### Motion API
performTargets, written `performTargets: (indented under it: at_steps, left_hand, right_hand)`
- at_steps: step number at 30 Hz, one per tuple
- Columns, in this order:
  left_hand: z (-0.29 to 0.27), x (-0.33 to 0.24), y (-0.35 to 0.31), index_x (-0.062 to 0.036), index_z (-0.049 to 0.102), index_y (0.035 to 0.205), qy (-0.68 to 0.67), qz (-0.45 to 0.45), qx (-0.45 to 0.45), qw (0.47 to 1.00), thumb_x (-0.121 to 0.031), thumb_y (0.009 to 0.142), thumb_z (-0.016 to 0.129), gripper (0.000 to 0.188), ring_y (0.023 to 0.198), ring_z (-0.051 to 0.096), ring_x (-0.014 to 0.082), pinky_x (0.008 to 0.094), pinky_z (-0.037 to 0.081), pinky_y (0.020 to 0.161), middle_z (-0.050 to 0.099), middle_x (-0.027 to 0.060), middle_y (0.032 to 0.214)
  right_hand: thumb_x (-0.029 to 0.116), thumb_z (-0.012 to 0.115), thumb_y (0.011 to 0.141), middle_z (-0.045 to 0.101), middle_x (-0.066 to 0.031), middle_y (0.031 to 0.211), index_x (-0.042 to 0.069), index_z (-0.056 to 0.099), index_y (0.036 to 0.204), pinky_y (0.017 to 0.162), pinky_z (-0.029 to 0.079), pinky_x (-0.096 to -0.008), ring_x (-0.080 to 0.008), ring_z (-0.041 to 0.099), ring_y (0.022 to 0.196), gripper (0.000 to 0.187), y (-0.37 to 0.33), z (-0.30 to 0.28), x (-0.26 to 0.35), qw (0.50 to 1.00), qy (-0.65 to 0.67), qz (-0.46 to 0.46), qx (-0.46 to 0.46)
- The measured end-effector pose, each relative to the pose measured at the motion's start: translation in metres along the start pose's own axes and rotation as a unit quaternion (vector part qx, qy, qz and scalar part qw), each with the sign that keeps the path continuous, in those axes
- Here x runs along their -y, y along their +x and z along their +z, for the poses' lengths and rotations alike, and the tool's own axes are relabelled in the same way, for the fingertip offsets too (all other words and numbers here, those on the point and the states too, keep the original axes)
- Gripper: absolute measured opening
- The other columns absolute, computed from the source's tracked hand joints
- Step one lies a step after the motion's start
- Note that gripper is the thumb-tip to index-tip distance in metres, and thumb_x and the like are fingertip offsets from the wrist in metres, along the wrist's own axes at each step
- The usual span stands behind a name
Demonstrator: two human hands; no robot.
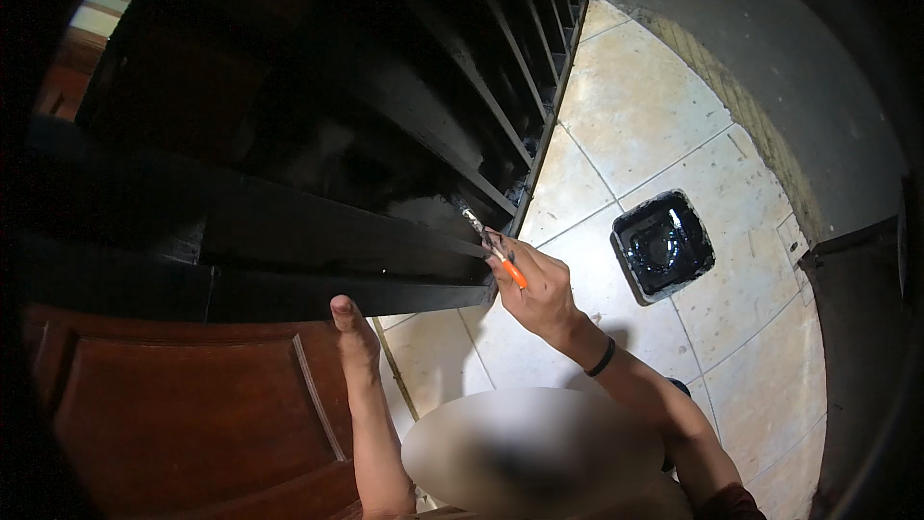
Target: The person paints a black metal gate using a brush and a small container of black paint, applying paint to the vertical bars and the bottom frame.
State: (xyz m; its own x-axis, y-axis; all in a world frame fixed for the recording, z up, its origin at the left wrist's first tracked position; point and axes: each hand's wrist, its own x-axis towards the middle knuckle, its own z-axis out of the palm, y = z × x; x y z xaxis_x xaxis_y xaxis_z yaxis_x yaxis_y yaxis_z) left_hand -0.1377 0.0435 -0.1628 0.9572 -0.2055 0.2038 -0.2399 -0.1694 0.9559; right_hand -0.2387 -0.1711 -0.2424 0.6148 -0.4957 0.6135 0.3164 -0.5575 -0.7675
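Note:
My right hand is closed around a small paintbrush with an orange handle and a pale metal band. Its bristle end meets the black metal gate, near the foot of the upright bars. Dark smears mark the fingers of this hand. My left hand is beside the gate's lower edge with its thumb stretched out; its other fingers are mostly hidden, and I see nothing held in it. To the right, a square black tray of glossy black paint stands on the tiled floor.
A brown panelled wooden door lies at the lower left, close to my left forearm. A grey wall curves along the right beyond the tiles. Dark spots dot the floor around the tray. A blurred pale oval covers the bottom middle.

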Motion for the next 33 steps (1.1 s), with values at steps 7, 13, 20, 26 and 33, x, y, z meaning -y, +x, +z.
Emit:
performTargets:
  at_steps: [7,13,20,26,33]
  left_hand:
    - [-0.001,-0.006,0.004,0.0012,0.033,0.152,0.02,-0.04,-0.009,0.999,-0.076,0.085,0.06,0.106,0.146,0.033,0.0278,0.0427,0.028,0.121,0.035,0.016,0.158]
    - [-0.013,0.004,0.009,-0.001,0.045,0.144,-0.046,0.009,-0.039,0.998,-0.061,0.093,0.062,0.081,0.131,0.049,0.0231,0.0387,0.039,0.112,0.05,0.0103,0.144]
    - [-0.006,-0.011,0.002,-0.0061,0.043,0.145,0.013,0.03,-0.087,0.996,-0.071,0.093,0.051,0.084,0.128,0.051,0.0251,0.0411,0.046,0.106,0.048,0.0115,0.14]
    - [-0.003,-0.011,-0.001,-0.0089,0.043,0.145,0.054,0.049,-0.097,0.993,-0.077,0.088,0.051,0.089,0.127,0.052,0.0251,0.0407,0.048,0.105,0.046,0.0111,0.141]
    - [-0.004,-0.01,-0.001,-0.0066,0.054,0.131,0.018,0.03,-0.075,0.997,-0.075,0.085,0.059,0.083,0.12,0.055,0.0227,0.0409,0.053,0.096,0.055,0.0107,0.125]
  right_hand:
    - [0.018,0.05,0.108,0.073,-0.0211,0.101,-0.013,0.06,0.12,0.083,0.061,-0.0302,-0.0232,0.074,0.094,0.035,-0.003,-0.007,-0.01,0.871,0.302,0.381,-0.069]
    - [0.022,0.049,0.109,0.071,-0.0251,0.104,-0.014,0.055,0.122,0.083,0.062,-0.0349,-0.0297,0.074,0.097,0.04,0.022,0.0,0.018,0.822,0.458,0.33,-0.078]
    - [0.026,0.054,0.107,0.072,-0.023,0.105,-0.014,0.058,0.121,0.081,0.062,-0.0324,-0.0259,0.074,0.095,0.043,-0.053,0.022,-0.07,0.772,0.351,0.506,-0.159]
    - [0.014,0.054,0.106,0.072,-0.0242,0.107,-0.012,0.058,0.126,0.087,0.06,-0.0331,-0.0257,0.073,0.1,0.033,0.001,0.022,0.001,0.794,0.424,0.414,-0.137]
    - [0.022,0.042,0.11,0.072,-0.0244,0.107,-0.01,0.057,0.127,0.085,0.061,-0.0346,-0.0274,0.074,0.097,0.039,-0.027,0.016,-0.016,0.785,0.43,0.432,-0.107]
